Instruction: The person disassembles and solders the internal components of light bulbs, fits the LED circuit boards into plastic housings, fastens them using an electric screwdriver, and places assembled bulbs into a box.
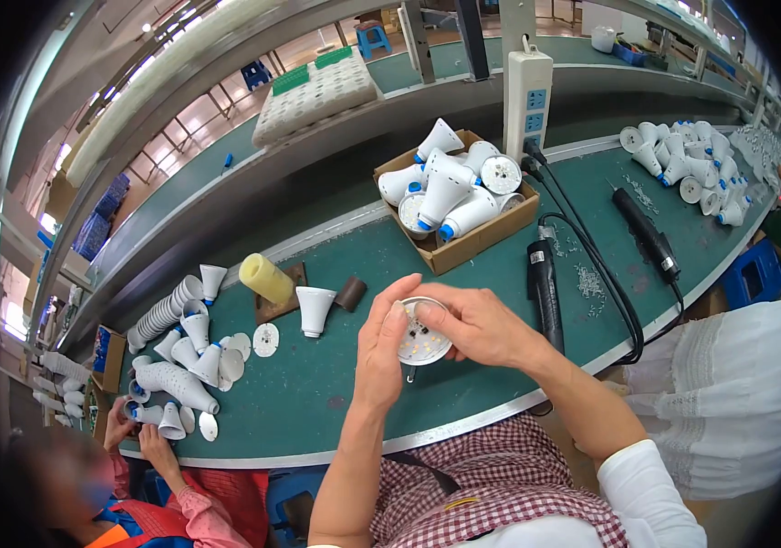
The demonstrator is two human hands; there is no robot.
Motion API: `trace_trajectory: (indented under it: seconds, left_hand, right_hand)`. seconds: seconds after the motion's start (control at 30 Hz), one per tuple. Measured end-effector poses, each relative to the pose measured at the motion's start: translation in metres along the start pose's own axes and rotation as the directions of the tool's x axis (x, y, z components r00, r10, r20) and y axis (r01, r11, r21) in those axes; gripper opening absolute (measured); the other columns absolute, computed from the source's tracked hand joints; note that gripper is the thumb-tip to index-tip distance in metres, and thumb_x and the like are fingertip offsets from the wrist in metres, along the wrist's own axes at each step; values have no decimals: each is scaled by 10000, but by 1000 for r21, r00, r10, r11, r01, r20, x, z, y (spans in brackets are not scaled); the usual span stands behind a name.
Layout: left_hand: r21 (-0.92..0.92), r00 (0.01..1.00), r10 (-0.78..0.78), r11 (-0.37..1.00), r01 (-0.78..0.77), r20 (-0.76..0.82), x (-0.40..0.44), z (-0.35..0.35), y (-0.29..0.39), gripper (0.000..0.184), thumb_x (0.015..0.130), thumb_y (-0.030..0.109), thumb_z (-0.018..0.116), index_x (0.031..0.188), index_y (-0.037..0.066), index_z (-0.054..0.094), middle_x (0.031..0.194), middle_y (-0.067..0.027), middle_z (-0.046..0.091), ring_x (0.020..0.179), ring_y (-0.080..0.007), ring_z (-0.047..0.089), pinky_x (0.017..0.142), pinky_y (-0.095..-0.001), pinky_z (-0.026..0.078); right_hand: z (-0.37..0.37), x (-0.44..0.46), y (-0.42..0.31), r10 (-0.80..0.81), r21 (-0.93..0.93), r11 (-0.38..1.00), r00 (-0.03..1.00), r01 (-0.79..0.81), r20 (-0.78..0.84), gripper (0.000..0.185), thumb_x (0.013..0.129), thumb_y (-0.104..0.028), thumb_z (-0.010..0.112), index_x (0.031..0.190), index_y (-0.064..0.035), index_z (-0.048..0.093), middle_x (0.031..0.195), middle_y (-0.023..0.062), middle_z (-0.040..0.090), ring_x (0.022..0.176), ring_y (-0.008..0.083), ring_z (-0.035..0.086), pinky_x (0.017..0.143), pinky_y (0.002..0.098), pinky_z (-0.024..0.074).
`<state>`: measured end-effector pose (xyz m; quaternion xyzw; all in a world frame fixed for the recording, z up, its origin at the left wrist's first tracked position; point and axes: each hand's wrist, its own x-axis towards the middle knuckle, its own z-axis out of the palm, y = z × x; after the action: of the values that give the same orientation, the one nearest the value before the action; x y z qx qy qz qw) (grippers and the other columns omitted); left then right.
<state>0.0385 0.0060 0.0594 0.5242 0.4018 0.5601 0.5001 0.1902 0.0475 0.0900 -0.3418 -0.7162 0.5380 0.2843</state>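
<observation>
Above the front part of the green bench, both my hands hold an LED bulb (424, 347) whose round white board with yellow chips faces me. My left hand (379, 340) wraps its left side, thumb at the rim. Across the top and right lies my right hand (486, 324), its thumb on the board. A small dark piece shows below the bulb; what it belongs to is unclear. To the left stands a white cone-shaped bulb housing (315, 311), beside a brown cylinder (351, 294) and a yellow roll (265, 279). A round LED board (265, 340) lies flat nearby.
Behind my hands is a cardboard box (486, 242) of bulbs. Two electric screwdrivers (545, 297) (644, 233) with black cables lie right, near loose screws (588, 281). More bulbs (682, 160) crowd the far right. At left, a co-worker's hands (157, 452) are among stacked housings (171, 379).
</observation>
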Motion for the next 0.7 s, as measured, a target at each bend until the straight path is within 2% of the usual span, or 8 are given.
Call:
trace_trajectory:
  seconds: [0.03, 0.1, 0.2, 0.33, 0.53, 0.6, 0.63, 0.7]
  left_hand:
    - [-37, 999, 9, 999, -10, -43, 0, 3, 1, 427, 905, 260, 428, 1241, -3, 409, 1158, -106, 484, 1059, -169, 468, 926, -291, 353]
    - [-78, 996, 11, 997, -18, -89, -3, 8, -2, 432, 906, 265, 434, 1242, -6, 408, 1134, -105, 503, 1033, -162, 485, 908, -288, 372]
    - [-89, 986, 91, 991, -105, -143, -7, 12, -6, 449, 888, 208, 489, 1259, -12, 363, 1176, -117, 467, 1070, -189, 478, 914, -318, 393]
    - [-108, 973, 110, 985, -134, -204, -8, 16, -7, 455, 895, 203, 474, 1276, 1, 331, 1175, -117, 458, 1071, -183, 468, 914, -312, 391]
    - [-35, 983, 90, 995, -97, -158, 2, 10, -5, 405, 907, 179, 437, 1262, 10, 339, 1163, -103, 459, 1065, -170, 464, 918, -305, 382]
    - [-41, 981, -7, 999, -1, -193, 2, 7, -6, 370, 917, 182, 406, 1246, 18, 360, 1152, -95, 469, 1057, -167, 472, 920, -308, 379]
    - [-44, 981, 5, 999, -13, -195, 5, 8, -3, 370, 917, 182, 406, 1246, 18, 360, 1152, -95, 469, 1057, -167, 472, 920, -308, 379]
    - [-309, 966, -135, 949, 61, -223, 6, 9, 6, 351, 926, 195, 382, 1235, 28, 377, 1133, -94, 484, 1046, -168, 481, 919, -315, 379]
  right_hand:
    - [1, 0, 0, -4, -5, 1000, 1000, 4, -4, 347, 894, -321, 449, 1060, -31, 543, 714, 125, 614, 555, 210, 613, 500, 313, 478]
    - [6, 0, 5, 13, 162, 987, 998, -3, -61, 360, 910, -305, 426, 1146, -53, 528, 730, 79, 610, 524, 129, 578, 463, 248, 473]
    - [8, 3, 7, 39, 298, 954, 996, -13, -84, 362, 917, -296, 416, 1158, -49, 524, 739, 61, 606, 510, 103, 561, 440, 220, 468]
    - [16, 7, 8, 38, 339, 941, 994, -1, -104, 354, 917, -284, 416, 1132, -30, 537, 722, 59, 599, 478, 87, 537, 418, 210, 456]
    - [16, 20, 17, 94, 370, 928, 987, -40, -131, 348, 914, -298, 426, 1067, -16, 560, 701, 74, 595, 447, 97, 531, 384, 216, 450]
    - [11, 23, 20, 116, 440, 889, 992, -122, 42, 393, 914, -361, 411, 1040, -12, 542, 722, 94, 600, 492, 121, 567, 418, 226, 481]
    - [7, 23, 17, 108, 431, 895, 993, -116, 42, 393, 914, -361, 411, 1040, -12, 542, 722, 94, 600, 492, 121, 567, 418, 226, 481]
    - [2, 22, 9, 304, 605, 711, 933, -358, 194, 445, 918, -415, 372, 1047, -11, 508, 761, 107, 601, 557, 140, 597, 468, 233, 508]
